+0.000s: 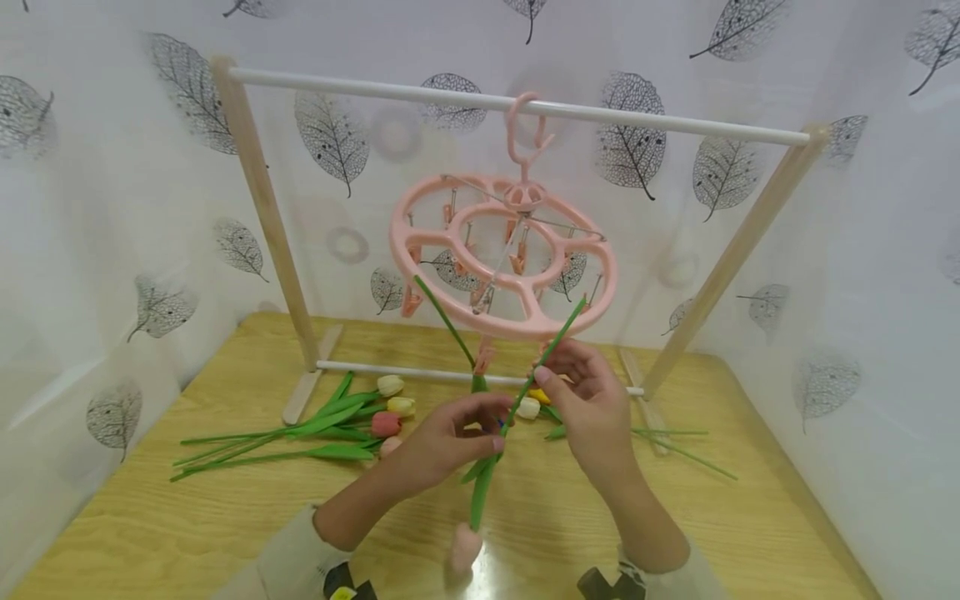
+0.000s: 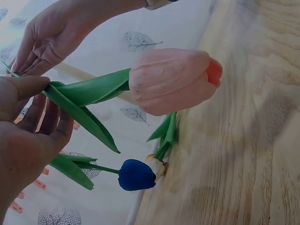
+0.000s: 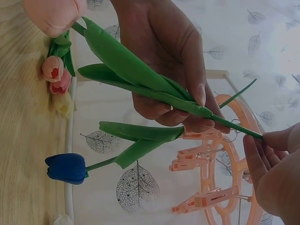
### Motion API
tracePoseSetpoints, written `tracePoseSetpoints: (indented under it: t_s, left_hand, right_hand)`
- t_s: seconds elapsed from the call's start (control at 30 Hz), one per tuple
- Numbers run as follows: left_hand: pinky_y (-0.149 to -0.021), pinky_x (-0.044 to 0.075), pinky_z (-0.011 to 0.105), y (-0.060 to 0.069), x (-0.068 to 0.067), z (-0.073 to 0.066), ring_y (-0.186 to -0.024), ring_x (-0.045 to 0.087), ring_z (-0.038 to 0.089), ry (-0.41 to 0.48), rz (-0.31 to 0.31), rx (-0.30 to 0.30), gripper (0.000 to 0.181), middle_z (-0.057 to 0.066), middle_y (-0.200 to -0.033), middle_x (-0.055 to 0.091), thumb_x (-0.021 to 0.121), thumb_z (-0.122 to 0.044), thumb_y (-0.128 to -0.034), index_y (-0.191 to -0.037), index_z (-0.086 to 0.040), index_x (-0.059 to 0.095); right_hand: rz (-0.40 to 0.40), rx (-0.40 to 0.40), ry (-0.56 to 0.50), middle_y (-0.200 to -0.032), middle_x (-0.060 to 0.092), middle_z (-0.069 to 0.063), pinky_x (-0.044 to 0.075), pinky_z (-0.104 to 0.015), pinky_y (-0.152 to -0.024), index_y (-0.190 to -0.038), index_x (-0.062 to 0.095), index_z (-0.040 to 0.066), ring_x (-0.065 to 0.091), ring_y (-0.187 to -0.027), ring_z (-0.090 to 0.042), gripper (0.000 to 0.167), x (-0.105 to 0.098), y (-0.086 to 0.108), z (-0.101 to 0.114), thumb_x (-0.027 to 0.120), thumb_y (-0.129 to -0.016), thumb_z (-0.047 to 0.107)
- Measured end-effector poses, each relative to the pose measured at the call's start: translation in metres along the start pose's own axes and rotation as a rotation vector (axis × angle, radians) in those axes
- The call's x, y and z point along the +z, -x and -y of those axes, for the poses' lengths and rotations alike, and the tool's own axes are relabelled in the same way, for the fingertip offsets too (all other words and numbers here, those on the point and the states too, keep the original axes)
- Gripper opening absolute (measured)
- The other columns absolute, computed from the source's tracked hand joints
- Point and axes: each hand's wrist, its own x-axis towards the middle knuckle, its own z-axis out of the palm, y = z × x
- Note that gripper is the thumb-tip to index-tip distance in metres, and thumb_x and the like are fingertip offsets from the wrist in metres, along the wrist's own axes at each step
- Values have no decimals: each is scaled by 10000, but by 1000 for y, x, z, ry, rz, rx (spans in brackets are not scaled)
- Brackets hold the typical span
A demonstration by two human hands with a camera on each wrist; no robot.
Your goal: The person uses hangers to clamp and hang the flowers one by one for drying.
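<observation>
So you've got both hands on one tulip with a pale pink bloom and green stem (image 1: 466,547): it's in front of the hanger, bloom down toward you, stem slanting up to the right. Your left hand (image 1: 450,437) is pinching it around the leaves, and your right hand (image 1: 592,408) has the stem pinched higher up, by the hanger's near edge. The one round pink plastic hanger (image 1: 524,197) hooks over a white top rod (image 1: 420,94) between two pale wooden posts (image 1: 266,200), with one white lower rod (image 1: 420,372) near the bottom. It has a bunch of pink clips (image 1: 518,260), but they overlap too much for me to count. One blue tulip (image 2: 136,175) hangs bloom down at one of them. On the wood-grain bench (image 1: 750,533) I count four blooms on your left: one white (image 1: 390,385), one yellow (image 1: 402,407), one reddish pink (image 1: 386,424), one light pink (image 1: 390,447). Two more blooms show on your right, one white (image 1: 528,408) and one yellow (image 1: 537,395), partly behind your hands.
</observation>
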Motion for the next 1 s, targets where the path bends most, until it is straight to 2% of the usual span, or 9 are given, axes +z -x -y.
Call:
tracePoseSetpoints:
  t_s: [0.17,0.27,0.4,0.5,0.6,0.77,0.83,1.0]
  left_hand:
    - [-911,550,331,0,-1,1,-1063,567,237,5,5,2,443,96,-1168,599,644,-127,-992,-1419,-80,534]
    - [-892,557,322,1,-2,1,-1059,573,230,12,-3,-3,432,129,-1180,598,644,-127,-992,-1411,-90,546]
    - [-868,566,304,1,-3,0,-1053,592,227,20,-29,-24,432,229,-1191,594,651,-124,-988,-1409,-105,558]
    - [-855,573,293,2,-5,-3,-1068,599,238,30,-51,-45,447,277,-1216,578,657,-125,-983,-1418,-120,553]
    - [-850,576,287,3,-8,-5,-1082,597,245,36,-63,-54,461,264,-1224,575,657,-134,-985,-1430,-109,537]
    - [-844,573,288,5,-10,-8,-1078,600,228,40,-71,-54,466,145,-1198,601,657,-146,-987,-1434,-100,530]
    - [-840,574,286,5,-10,-9,-1074,602,219,45,-77,-55,457,120,-1197,604,661,-142,-985,-1424,-109,540]
    - [-824,576,271,4,-9,-8,-1055,603,234,49,-84,-27,438,162,-1171,607,663,-110,-977,-1400,-78,553]
  right_hand:
    - [6,-2,16,-1070,643,-186,583,-264,-877,-1219,564,-55,663,-975,-149,300,1,1,2,655,-933,-54]
    - [21,-16,9,-1077,654,-143,581,-259,-875,-1242,563,-45,662,-981,-160,308,-1,-1,2,649,-946,-36]
    - [23,-60,27,-1101,657,-114,576,-260,-886,-1262,555,-69,665,-998,-181,314,-12,-6,0,637,-965,-11]
    - [-22,-82,92,-1102,659,-115,566,-245,-908,-1234,575,-75,666,-1007,-174,285,-26,-14,-3,640,-966,-3]
    - [-67,-74,163,-1094,670,-86,558,-226,-916,-1203,605,-65,661,-1026,-162,260,-39,-21,-8,657,-957,3]
    - [-71,-63,248,-1127,666,-82,544,-198,-929,-1202,633,-21,636,-1088,-147,256,-51,-29,-19,675,-959,50]
    - [-88,-134,294,-1138,659,-109,538,-191,-932,-1188,642,-26,624,-1097,-154,245,-54,-31,-23,677,-951,26]
    - [-152,-476,460,-1130,642,-194,528,-203,-944,-1121,659,-96,610,-1086,-132,310,-65,-40,-34,704,-826,-180]
